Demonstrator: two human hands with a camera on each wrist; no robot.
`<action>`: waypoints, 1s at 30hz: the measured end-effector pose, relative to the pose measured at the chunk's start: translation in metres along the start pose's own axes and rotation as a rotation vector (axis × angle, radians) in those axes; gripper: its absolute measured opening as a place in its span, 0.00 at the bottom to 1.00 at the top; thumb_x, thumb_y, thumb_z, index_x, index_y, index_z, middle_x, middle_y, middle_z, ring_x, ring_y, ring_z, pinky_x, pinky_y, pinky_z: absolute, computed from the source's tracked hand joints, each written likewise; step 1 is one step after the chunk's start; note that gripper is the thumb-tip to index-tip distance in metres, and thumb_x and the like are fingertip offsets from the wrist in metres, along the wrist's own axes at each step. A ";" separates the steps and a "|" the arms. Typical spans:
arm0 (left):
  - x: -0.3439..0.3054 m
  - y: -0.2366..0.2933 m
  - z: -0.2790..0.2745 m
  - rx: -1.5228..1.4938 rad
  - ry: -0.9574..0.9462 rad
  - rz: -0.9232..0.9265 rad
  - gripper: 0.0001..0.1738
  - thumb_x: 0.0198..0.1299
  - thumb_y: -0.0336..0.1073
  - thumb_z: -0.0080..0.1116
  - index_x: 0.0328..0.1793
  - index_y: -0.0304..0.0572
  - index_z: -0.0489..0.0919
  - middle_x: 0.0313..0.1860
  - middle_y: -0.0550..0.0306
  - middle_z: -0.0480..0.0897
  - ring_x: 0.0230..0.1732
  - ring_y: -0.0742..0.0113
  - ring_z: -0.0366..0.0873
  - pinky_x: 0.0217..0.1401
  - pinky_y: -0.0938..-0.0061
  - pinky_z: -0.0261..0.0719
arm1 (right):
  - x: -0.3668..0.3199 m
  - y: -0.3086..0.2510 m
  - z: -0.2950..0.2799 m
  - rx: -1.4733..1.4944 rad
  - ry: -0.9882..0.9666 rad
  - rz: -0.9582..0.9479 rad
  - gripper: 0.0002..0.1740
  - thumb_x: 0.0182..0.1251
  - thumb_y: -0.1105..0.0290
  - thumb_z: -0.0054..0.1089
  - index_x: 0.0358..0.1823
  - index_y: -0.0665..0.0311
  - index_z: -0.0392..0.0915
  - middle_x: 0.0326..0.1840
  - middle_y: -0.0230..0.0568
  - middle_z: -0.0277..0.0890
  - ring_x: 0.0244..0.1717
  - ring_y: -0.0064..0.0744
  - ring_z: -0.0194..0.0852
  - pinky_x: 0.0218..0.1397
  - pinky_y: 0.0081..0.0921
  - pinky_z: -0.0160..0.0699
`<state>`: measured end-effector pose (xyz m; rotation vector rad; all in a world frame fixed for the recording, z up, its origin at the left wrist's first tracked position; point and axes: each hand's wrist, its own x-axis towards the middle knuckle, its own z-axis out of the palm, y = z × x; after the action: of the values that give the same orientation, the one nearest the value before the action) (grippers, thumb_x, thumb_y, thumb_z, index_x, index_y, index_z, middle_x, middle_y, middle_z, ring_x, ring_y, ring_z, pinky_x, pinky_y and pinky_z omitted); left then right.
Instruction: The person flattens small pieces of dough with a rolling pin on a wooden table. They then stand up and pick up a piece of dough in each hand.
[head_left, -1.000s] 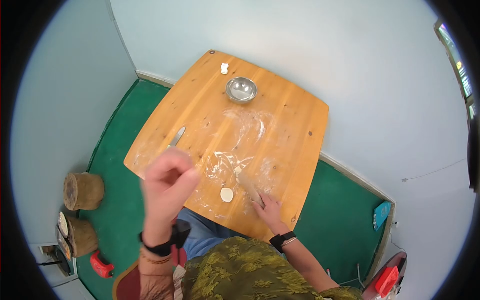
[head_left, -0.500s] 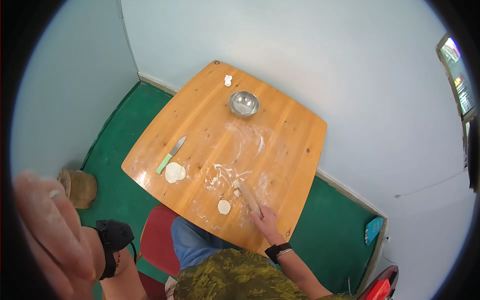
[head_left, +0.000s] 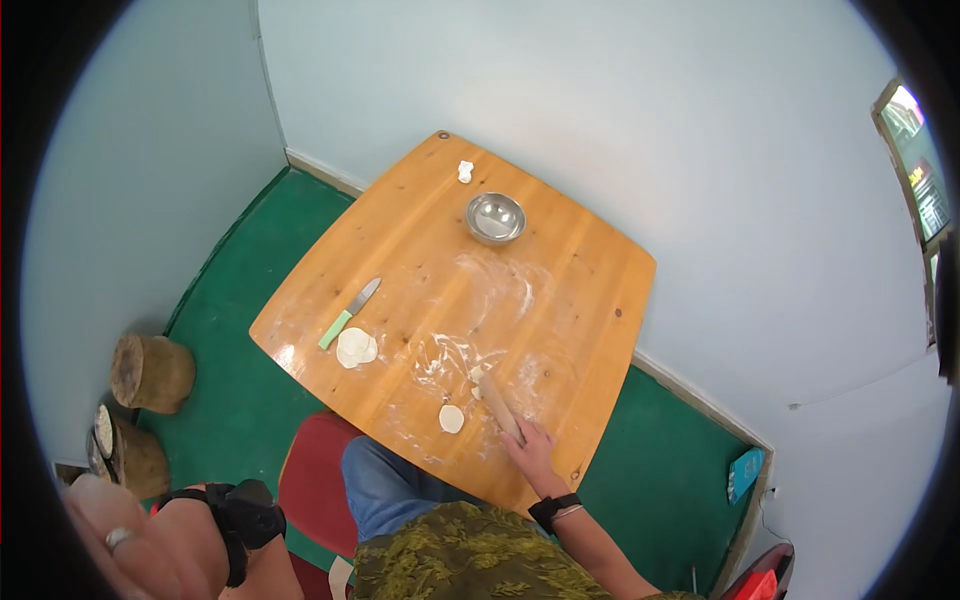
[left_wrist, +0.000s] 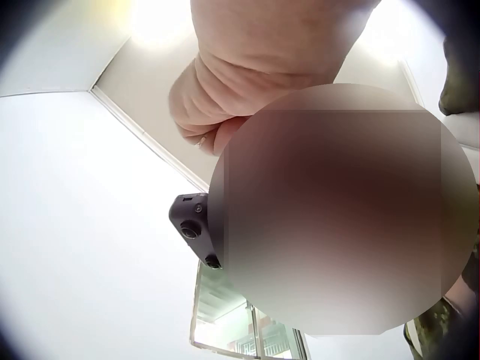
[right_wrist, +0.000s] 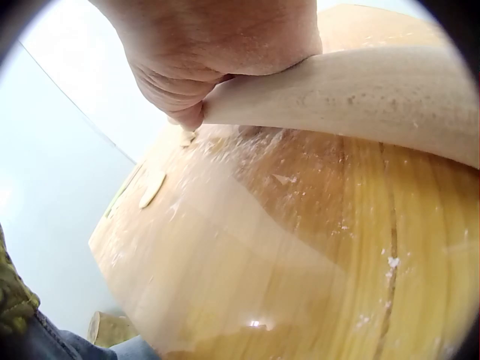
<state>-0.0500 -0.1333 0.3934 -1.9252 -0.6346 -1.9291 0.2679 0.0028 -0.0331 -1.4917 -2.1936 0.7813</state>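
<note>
My right hand [head_left: 533, 455] holds the near end of a wooden rolling pin [head_left: 500, 407] lying on the floured table [head_left: 590, 330]. The right wrist view shows the fingers wrapped over the pin [right_wrist: 352, 94]. Small dough lumps [head_left: 477, 376] sit at the pin's far end. Left of the pin lies one round dough wrapper [head_left: 451, 419]; a few overlapping wrappers [head_left: 357, 347] lie farther left. My left hand [head_left: 135, 540] is raised off the table, close to the head camera. In the left wrist view its fingers [left_wrist: 214, 101] bend loosely near the blurred-out face, with nothing visible in them.
A green-handled knife [head_left: 350, 314] lies beside the overlapping wrappers. Toward the back stand a steel bowl [head_left: 496, 218] and a crumpled white item [head_left: 465, 172]. A red chair [head_left: 315, 480] is at the near left edge. Wooden stumps [head_left: 152, 373] stand on the green floor.
My left hand has swung from in front of the table to the lower left, uncovering the wrappers and knife handle. The right hand stays on the rolling pin; the head view has shifted.
</note>
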 end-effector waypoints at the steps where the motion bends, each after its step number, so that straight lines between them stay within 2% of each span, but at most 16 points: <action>1: 0.000 0.003 -0.001 0.011 -0.001 0.006 0.08 0.61 0.35 0.58 0.32 0.41 0.80 0.28 0.58 0.78 0.26 0.72 0.72 0.23 0.83 0.67 | 0.000 0.000 0.001 -0.001 -0.001 -0.005 0.29 0.60 0.52 0.65 0.58 0.61 0.76 0.50 0.43 0.79 0.55 0.41 0.74 0.59 0.38 0.55; 24: 0.001 0.024 0.003 0.096 0.003 0.150 0.08 0.64 0.37 0.55 0.34 0.42 0.78 0.28 0.59 0.77 0.27 0.73 0.72 0.22 0.83 0.66 | -0.006 -0.002 0.001 -0.062 -0.008 -0.046 0.27 0.61 0.51 0.64 0.54 0.63 0.78 0.51 0.45 0.78 0.56 0.43 0.73 0.60 0.40 0.56; 27: 0.001 0.027 0.006 0.105 -0.001 0.165 0.09 0.65 0.37 0.55 0.35 0.42 0.78 0.28 0.60 0.77 0.27 0.73 0.72 0.22 0.83 0.66 | -0.007 0.002 0.004 -0.073 0.021 -0.066 0.27 0.61 0.51 0.63 0.54 0.62 0.78 0.51 0.44 0.78 0.56 0.43 0.73 0.59 0.39 0.57; 30: 0.001 0.028 0.007 0.111 0.004 0.183 0.09 0.65 0.38 0.54 0.35 0.42 0.78 0.28 0.60 0.77 0.28 0.73 0.72 0.22 0.83 0.66 | -0.006 -0.001 0.002 -0.041 0.002 -0.035 0.27 0.60 0.50 0.63 0.55 0.57 0.79 0.51 0.42 0.79 0.56 0.42 0.73 0.59 0.40 0.57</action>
<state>-0.0291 -0.1528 0.3958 -1.8424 -0.5322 -1.7486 0.2688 -0.0037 -0.0341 -1.4688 -2.2410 0.7269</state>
